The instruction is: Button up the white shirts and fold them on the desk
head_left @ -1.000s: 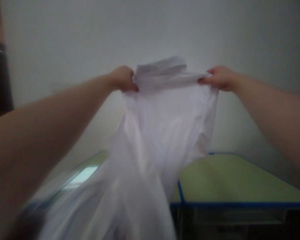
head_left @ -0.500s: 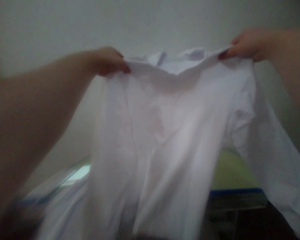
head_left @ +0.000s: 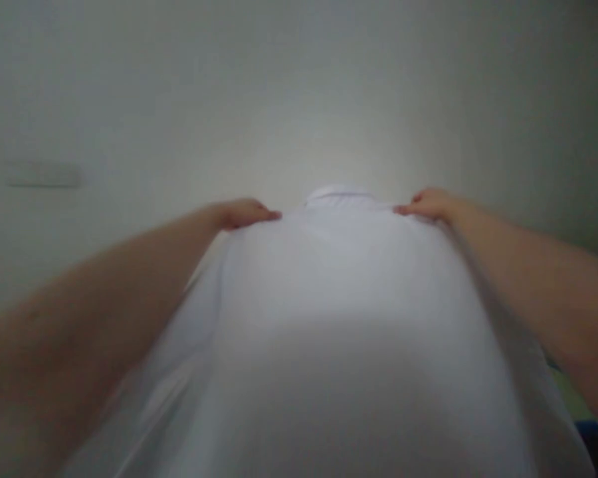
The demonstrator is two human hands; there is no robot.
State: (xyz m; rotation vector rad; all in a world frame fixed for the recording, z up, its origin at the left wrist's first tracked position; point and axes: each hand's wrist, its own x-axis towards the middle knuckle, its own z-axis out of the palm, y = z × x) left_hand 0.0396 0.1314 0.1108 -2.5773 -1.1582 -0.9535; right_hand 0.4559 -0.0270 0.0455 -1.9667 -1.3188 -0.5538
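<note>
1. Both hands held a white collared shirt (head_left: pixel 329 279) up in the air, spread between them before a pale wall (head_left: pixel 299 86).
2. The view was blurred, so whether the cloth bore a label or any writing could not fairly be judged.
3. The left hand (head_left: pixel 244 213) had its grip closed on the shirt's shoulder at that side, the thumb pointing inward along the top.
4. The right hand (head_left: pixel 431 204) grasped the opposite shoulder in much the same way.
5. The collar (head_left: pixel 339 198) stood between the two grips, slightly above them and touching neither.
6. The shirt's broad, plain body hung below both grips and ran out of view at the bottom, its lower middle in shadow.
7. A sleeve (head_left: pixel 194 325) draped down beside the left forearm.
8. At lower right, a green worktop (head_left: pixel 568 395) with a blue edge showed partly behind the cloth.
</note>
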